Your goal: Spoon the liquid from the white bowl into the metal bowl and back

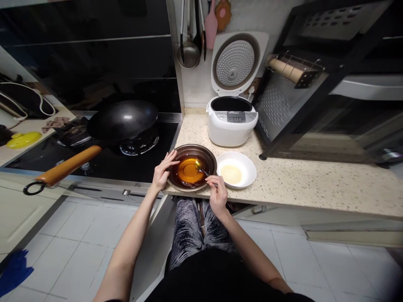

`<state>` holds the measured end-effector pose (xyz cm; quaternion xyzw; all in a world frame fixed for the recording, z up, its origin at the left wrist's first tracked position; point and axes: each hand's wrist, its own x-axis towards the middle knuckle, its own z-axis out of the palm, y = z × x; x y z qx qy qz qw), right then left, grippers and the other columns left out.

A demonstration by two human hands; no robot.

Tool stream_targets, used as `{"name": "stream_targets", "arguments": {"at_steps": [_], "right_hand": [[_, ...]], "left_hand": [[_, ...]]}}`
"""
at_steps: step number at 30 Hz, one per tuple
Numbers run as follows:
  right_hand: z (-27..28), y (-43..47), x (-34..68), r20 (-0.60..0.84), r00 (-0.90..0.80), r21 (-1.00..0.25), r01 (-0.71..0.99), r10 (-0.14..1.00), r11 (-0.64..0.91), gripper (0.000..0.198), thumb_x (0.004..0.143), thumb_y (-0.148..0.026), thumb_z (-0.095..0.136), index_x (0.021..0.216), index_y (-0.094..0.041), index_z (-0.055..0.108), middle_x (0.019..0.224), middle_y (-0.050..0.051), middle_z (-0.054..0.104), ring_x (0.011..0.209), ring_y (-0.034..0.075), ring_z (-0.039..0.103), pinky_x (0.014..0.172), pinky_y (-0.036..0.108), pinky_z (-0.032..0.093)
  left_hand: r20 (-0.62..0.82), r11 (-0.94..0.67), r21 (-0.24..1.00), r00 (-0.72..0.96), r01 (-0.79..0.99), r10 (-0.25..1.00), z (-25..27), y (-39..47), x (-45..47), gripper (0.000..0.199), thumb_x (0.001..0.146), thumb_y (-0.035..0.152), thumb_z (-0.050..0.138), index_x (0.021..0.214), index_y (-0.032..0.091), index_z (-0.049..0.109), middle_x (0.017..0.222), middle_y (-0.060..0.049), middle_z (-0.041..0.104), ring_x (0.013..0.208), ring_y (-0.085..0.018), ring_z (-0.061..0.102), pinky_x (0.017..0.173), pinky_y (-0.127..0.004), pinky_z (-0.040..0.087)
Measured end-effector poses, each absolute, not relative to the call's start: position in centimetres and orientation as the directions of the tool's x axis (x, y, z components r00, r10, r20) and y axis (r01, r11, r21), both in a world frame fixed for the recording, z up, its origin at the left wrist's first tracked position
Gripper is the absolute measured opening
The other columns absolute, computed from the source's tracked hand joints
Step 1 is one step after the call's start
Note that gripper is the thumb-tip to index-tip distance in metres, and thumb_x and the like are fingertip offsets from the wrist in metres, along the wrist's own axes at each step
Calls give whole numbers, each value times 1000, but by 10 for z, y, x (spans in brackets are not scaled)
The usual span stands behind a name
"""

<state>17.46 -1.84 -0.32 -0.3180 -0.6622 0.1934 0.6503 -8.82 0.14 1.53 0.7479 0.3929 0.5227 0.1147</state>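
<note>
Amber liquid (189,171) sits in the bowl (195,149) on the counter (302,180), the right hand (218,193) pinching a spoon (199,165) while the left hand (161,172), gripping or not I can't tell, seemingly steadies the rim.

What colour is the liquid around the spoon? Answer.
The liquid is amber-brown, seen in the head view.

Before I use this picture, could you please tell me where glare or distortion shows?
In the head view, bright glare sits on the black wok; the black rack at right looks tilted and stretched; the spoon glints in the metal bowl.
</note>
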Motion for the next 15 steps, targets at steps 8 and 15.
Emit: {"name": "stream_targets", "arguments": {"at_steps": [8,15], "right_hand": [[-2,-23,177,707,69,-706,138,704,695,19,105,-21,48,94,-23,63,90,5,71,87,20,67,80,38,55],[0,-26,178,687,86,-727,92,721,681,20,106,-25,47,94,-23,62,89,4,70,85,19,68,79,37,56]], "left_hand": [[694,-669,566,160,481,702,17,-1,-89,51,87,23,46,130,22,74,157,-7,55,151,-33,48,130,-67,26],[703,-665,562,140,492,697,17,-6,-89,51,92,30,48,137,22,71,158,-7,55,153,-35,46,130,-66,29]]}}
